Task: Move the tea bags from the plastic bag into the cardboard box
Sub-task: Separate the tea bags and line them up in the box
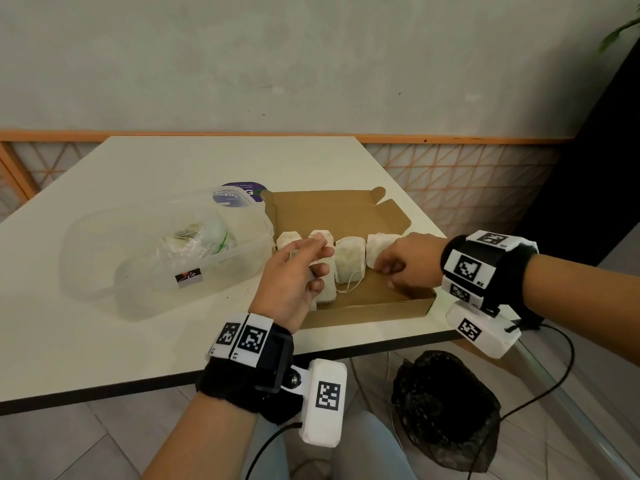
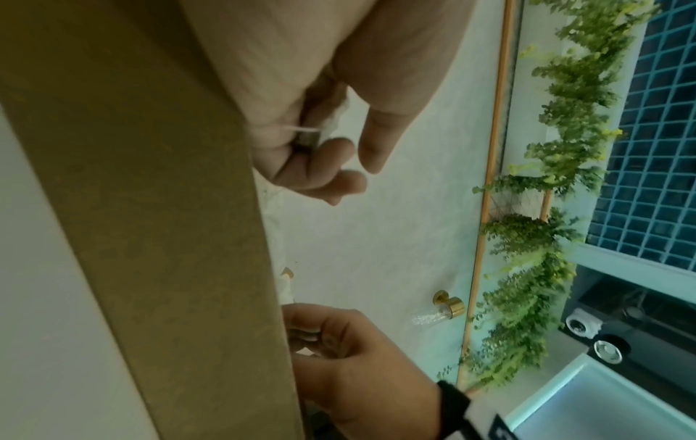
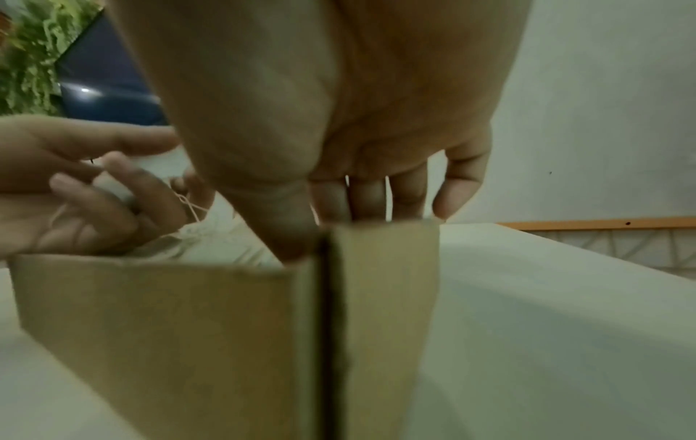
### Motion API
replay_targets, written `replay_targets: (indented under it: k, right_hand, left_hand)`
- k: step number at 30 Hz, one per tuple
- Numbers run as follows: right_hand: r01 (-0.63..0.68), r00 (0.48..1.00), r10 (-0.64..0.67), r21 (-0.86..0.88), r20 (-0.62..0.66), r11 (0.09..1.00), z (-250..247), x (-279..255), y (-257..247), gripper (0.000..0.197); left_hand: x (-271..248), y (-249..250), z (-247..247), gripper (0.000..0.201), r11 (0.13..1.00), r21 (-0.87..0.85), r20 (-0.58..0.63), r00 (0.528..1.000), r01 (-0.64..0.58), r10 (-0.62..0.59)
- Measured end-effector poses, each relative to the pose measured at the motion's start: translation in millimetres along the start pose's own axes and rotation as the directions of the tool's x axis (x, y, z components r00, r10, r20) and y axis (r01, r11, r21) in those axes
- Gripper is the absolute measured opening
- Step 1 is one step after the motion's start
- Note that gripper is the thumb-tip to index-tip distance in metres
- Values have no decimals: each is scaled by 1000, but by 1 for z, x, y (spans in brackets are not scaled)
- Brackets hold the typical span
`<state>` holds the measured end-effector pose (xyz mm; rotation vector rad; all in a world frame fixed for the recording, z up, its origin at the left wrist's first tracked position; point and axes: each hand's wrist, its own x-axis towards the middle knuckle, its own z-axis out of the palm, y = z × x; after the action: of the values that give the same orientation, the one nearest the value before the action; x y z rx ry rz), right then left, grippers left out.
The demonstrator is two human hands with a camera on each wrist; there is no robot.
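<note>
White table (image 1: 104, 341) set against a pale wall w/ orange lattice trim. On it an open cardboard box (image 1: 367, 306), lid flap folded back, and just left of it a clear plastic tub (image 1: 145, 289) w/ a crumpled plastic bag (image 1: 197, 240) inside; some tea bags still visible thru the bag. Purple round sticker (image 1: 247, 192) behind the tub. 4 tea bags (image 1: 349, 259) lie side by side across the box floor, strings trailing toward the near wall.

Left hand (image 1: 294, 271) hovers over the box's left part, fingers curled, thumb and fingertips pinching a tea bag; left wrist view shows a white string running out of the curled fingers (image 2: 324, 166). Right hand (image 1: 405, 263) is at the box's right end, knuckles up, fingers bent down by the rightmost tea bag; right wrist view shows the thumb inside the corner and fingers (image 3: 367, 196) past the cardboard wall. Can't tell if it grips anything.

Black bag (image 1: 446, 410) on the floor under the table edge.
</note>
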<state>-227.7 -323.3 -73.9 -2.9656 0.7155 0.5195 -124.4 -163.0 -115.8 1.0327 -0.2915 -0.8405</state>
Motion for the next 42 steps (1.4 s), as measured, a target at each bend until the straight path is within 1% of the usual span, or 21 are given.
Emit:
replay_targets:
  k: [2, 5, 7, 9, 10, 13, 15, 16, 17, 19, 20, 21, 22, 24, 26, 30, 32, 33, 37, 40, 42]
  right_hand:
    - [-5, 999, 5, 5, -49, 1000, -3, 1, 0, 33]
    - [85, 980, -28, 285, -199, 955, -15, -8, -11, 18]
    - [226, 947, -72, 491, -313, 841, -20, -19, -28, 12]
    - [316, 938, -120, 662, -325, 680, -17, -27, -51, 16]
    - [327, 938, -133, 696, -319, 639, -11, -28, -61, 18]
    - [356, 913, -105, 641, -395, 680, 14, -13, -80, 23]
    - [376, 882, -37, 655, -469, 656, 27, -2, -82, 19]
    - [392, 874, 4, 709, -487, 585, 32, 2, -81, 17]
    - [413, 875, 41, 786, -483, 460, 35, 5, -78, 17]
    - [433, 891, 101, 895, -443, 108, 40, 7, -73, 16]
    - [435, 895, 130, 899, -426, -44, 41, 7, -70, 17]
    - [439, 895, 158, 887, -418, -142, 43, 9, -67, 18]
    - [443, 894, 172, 874, -414, -198, 44, 9, -65, 17]
    - [449, 892, 165, 868, -421, -214, 45, 10, -64, 13]
    - [449, 893, 141, 870, -428, -204, 45, 10, -65, 14]
    - [451, 892, 73, 862, -447, -231, 43, 10, -60, 29]
    - [437, 896, 24, 872, -443, -221, 42, 10, -59, 41]
    - [422, 903, 11, 880, -430, -219, 42, 10, -59, 42]
    - [359, 930, 19, 891, -368, -278, 40, 10, -58, 12]
    - [351, 931, 29, 875, -363, -333, 39, 10, -56, 15]
    - [346, 934, 34, 875, -356, -338, 39, 11, -56, 15]
  left_hand:
    - [0, 3, -2, 21, 994, -89, 19, 998, 57, -56]
    - [0, 8, -5, 37, 946, -283, 89, 987, 156, -136]
    - [-2, 11, -6, 49, 911, -366, 123, 980, 189, -154]
    - [-2, 12, -7, 57, 889, -414, 146, 978, 195, -147]
    - [-1, 11, -7, 61, 889, -413, 152, 977, 198, -147]
    - [0, 9, -10, 66, 912, -347, 161, 972, 220, -173]
    - [-2, 9, -9, 58, 931, -305, 155, 975, 200, -159]
    - [-3, 8, -9, 49, 941, -288, 141, 980, 179, -143]
    - [-4, 7, -8, 39, 951, -267, 128, 984, 155, -124]
    - [-4, 4, -7, 27, 968, -223, 119, 989, 112, -87]
    - [-3, 3, -6, 24, 975, -202, 120, 990, 95, -72]
    - [-1, 1, -6, 20, 981, -177, 116, 992, 79, -59]
    - [0, -1, -6, 16, 986, -153, 114, 992, 66, -49]
    - [2, -3, -5, 5, 992, -117, 108, 994, 41, -28]
    - [3, -3, -5, 7, 995, -102, 90, 996, 11, -2]
    - [4, -3, -4, 10, 996, -87, 26, 1000, -13, 16]
    - [5, -3, -3, 8, 997, -76, 20, 1000, -8, 9]
    - [5, -4, -3, 6, 997, -78, 21, 1000, -1, 2]
    - [6, -3, -3, 6, 996, -85, 0, 1000, 23, -23]
    - [6, -3, -3, 14, 997, -71, -3, 1000, 10, -11]
    - [5, -4, -2, 14, 997, -71, 11, 1000, 2, -2]
